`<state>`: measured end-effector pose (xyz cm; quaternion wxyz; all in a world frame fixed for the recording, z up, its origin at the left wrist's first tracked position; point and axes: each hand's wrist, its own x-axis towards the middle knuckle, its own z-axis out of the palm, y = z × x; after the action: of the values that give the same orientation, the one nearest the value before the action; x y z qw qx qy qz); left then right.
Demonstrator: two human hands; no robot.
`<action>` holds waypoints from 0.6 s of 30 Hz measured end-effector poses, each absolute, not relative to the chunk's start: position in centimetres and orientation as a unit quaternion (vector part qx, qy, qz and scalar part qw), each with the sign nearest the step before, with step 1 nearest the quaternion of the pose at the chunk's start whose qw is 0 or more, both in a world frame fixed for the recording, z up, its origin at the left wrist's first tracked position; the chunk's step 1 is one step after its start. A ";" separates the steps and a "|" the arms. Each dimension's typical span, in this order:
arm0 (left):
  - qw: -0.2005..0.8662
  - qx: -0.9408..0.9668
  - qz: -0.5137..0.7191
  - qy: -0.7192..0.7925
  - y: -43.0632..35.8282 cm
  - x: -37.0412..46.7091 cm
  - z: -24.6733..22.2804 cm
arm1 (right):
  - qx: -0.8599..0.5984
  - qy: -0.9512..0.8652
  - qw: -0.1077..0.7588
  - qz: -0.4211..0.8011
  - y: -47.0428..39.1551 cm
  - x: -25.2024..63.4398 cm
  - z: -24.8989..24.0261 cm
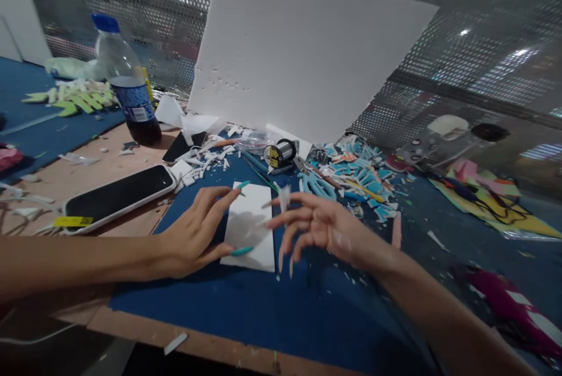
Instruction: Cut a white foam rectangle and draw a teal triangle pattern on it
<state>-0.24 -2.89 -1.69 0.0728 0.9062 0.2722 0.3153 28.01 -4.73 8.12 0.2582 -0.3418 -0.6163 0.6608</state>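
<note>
A white rectangular piece of foam board (252, 235) lies flat on the blue mat in front of me. My left hand (193, 238), with long teal nails, reaches over its left side, thumb and fingers spread apart at its near and far parts. To the right of the board my right hand (322, 226) is raised, palm partly showing and fingers spread, slightly blurred. A small whitish scrap (285, 197) shows at its uppermost finger; whether it is held or loose is unclear from the blur.
Behind the board are a wire spool (280, 154), blue-handled scissors (319, 184) and a pile of blue and white scraps (362, 174). At left are a phone (120, 194) and a cola bottle (132, 95). A large white sheet (302, 42) leans at the back.
</note>
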 end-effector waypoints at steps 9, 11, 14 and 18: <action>0.026 0.939 0.324 0.109 -3.7 0.9 0.2 | -0.205 -0.791 0.313 0.484 -8.7 23.8 2.9; 0.015 0.944 0.315 0.094 -4.1 1.0 0.8 | -0.179 -0.818 0.316 0.445 -8.5 23.8 1.6; -0.010 0.948 0.309 0.072 -4.6 1.2 1.1 | -0.157 -0.872 0.307 0.348 -8.6 24.1 0.1; -0.044 0.952 0.299 0.057 -5.0 1.5 1.0 | -0.178 -0.871 0.358 0.287 -9.4 23.4 -0.4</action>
<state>1.52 -4.97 1.04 -0.0443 0.9516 0.0575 0.2988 23.44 -9.44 -0.40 0.3576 -0.1775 -0.8706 0.2874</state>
